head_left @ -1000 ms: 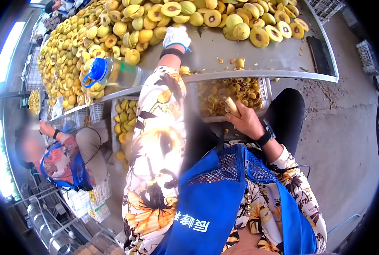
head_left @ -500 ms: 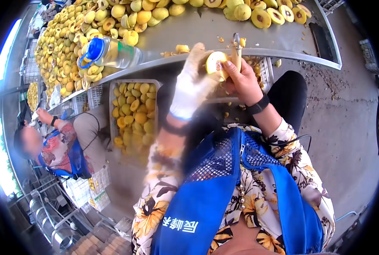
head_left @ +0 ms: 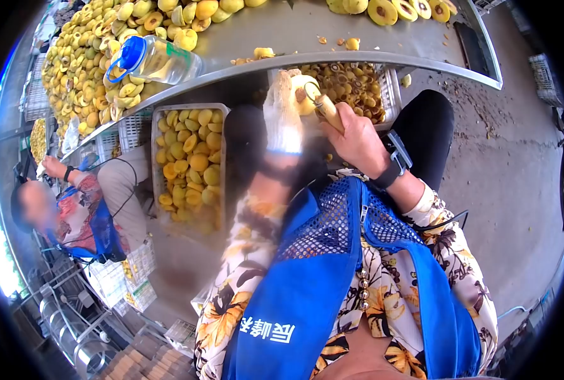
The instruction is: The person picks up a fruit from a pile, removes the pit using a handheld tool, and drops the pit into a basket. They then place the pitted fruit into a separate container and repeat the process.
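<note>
Fruit [head_left: 307, 85] is gripped in the closed fingers of the gloved left hand [head_left: 283, 117], above the crate [head_left: 391, 94] of scraps below the table [head_left: 282, 31]. A tool [head_left: 328, 111] is clasped by the right hand's [head_left: 358, 136] closed fingers and set against the fruit.

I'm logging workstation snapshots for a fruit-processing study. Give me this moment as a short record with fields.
left hand: gloved, grips a yellow fruit half
right hand: bare, holds a wooden-handled tool, tip at the fruit
below hands: crate of fruit scraps
beside it: tray of yellow halves
table: metal, piled fruit, blue-capped bottle on its side
nearby: co-worker at the left
</note>
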`<state>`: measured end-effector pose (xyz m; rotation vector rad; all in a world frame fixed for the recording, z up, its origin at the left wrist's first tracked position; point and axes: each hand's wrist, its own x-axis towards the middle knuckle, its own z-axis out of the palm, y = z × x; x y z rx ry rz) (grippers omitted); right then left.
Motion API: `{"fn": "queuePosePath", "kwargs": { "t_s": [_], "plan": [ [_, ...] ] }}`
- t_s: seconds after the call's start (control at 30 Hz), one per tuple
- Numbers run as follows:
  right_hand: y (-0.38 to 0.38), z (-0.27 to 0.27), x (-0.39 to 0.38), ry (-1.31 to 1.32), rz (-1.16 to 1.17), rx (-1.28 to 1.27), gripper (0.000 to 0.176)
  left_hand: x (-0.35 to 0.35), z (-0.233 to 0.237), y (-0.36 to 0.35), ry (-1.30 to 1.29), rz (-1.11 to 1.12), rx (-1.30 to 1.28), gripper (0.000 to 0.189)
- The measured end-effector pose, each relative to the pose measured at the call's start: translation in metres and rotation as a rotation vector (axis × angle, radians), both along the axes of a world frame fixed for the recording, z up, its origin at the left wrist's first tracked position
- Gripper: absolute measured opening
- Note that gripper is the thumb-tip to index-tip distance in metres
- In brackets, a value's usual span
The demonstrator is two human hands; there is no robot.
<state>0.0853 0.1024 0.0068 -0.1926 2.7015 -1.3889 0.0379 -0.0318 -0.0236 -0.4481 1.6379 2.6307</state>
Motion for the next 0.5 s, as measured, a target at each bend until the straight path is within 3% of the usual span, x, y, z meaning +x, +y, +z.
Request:
{"fn": "queuePosePath", "kwargs": {
  "t_s": [0.23, 0.47, 0.5],
  "plan": [
    [-0.006, -0.012, 0.007, -0.059, 0.074, 0.061, 0.020, 0.009, 0.019, 0.011, 0.046, 0.041, 0.064, 0.026],
    [-0.008, -0.015, 0.008, -0.078, 0.186, -0.037, 0.019, -0.002, 0.001, -0.011, -0.147, -0.259, 0.044, 0.026],
    [-0.006, -0.013, 0.006, -0.325, 0.188, -0.170, 0.017, -0.002, 0.000, -0.013, -0.136, -0.263, 0.054, 0.026]
  ]
}}
